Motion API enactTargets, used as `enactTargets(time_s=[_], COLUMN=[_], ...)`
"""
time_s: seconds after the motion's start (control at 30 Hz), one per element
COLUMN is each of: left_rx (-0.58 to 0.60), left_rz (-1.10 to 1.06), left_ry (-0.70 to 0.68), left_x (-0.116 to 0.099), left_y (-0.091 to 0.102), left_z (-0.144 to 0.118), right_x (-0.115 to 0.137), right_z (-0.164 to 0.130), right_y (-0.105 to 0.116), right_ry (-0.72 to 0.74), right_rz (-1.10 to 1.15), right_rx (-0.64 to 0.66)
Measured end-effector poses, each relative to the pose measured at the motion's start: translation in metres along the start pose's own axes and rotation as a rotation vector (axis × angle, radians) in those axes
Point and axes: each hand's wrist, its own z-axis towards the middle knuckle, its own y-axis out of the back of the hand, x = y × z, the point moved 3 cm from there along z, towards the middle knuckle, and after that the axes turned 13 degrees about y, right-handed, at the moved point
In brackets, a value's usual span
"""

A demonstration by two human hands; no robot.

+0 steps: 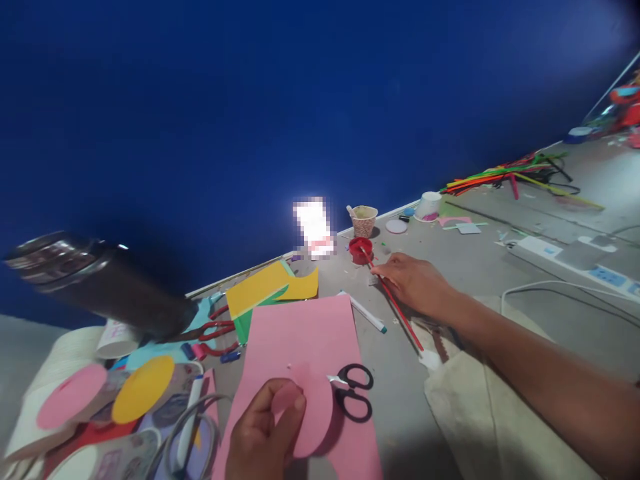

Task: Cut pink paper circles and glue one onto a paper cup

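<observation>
My left hand point(265, 430) pinches a pink paper piece point(317, 420) with a rounded edge between thumb and fingers. It is above a larger pink sheet point(305, 333) lying on the table. Black-handled scissors point(355, 393) lie by the sheet's right side, blades partly hidden under the held paper. My right hand point(413, 280) is closed on a long thin red stick point(400, 313). The stick's far end reaches into a small red tub point(361, 250), whose contents I cannot make out. Beside the sheet's upper right corner rests a white marker point(369, 312) with a teal end.
A paper cup point(363, 220) stands behind the tub against the blue wall point(320, 100). At left are a dark flask point(100, 287), red-handled pliers point(217, 330), yellow paper point(260, 287) and several cups. To the right lie a power strip point(575, 260), colored pipe cleaners point(500, 177) and beige cloth point(480, 393).
</observation>
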Motion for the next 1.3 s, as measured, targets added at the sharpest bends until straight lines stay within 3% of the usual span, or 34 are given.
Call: enactTargets(time_s=[0.17,0.3,0.43,0.53,0.9,1.13,1.3], left_rx=[-0.004,0.032,0.048,0.062,0.077,-0.031,-0.027], left_rz=[0.016,0.007,-0.009,0.016,0.089,0.026,-0.238], left_ry=[0.019,0.055,0.030,0.024,0.021,-0.067,-0.111], left_x=[-0.007,-0.011,-0.014,-0.014,-0.010,-0.024,-0.027], left_y=[-0.001,-0.002,-0.003,-0.001,0.004,0.000,0.009], left_z=[-0.008,-0.012,-0.014,-0.014,-0.009,-0.023,-0.017], right_x=[0.005,0.026,0.058,0.067,0.060,0.057,0.056], right_z=[-0.004,-0.008,-0.011,-0.011,-0.003,-0.007,-0.010], right_y=[0.008,0.013,-0.006,-0.019,-0.024,-0.020,-0.015], right_ry=[-0.067,-0.077,0.131,0.106,-0.046,-0.053,-0.071], right_rz=[-0.034,-0.034,-0.011,-0.038,-0.083,-0.045,0.068], right_rx=[-0.003,-0.049,0.139,0.185,0.174,0.187,0.029])
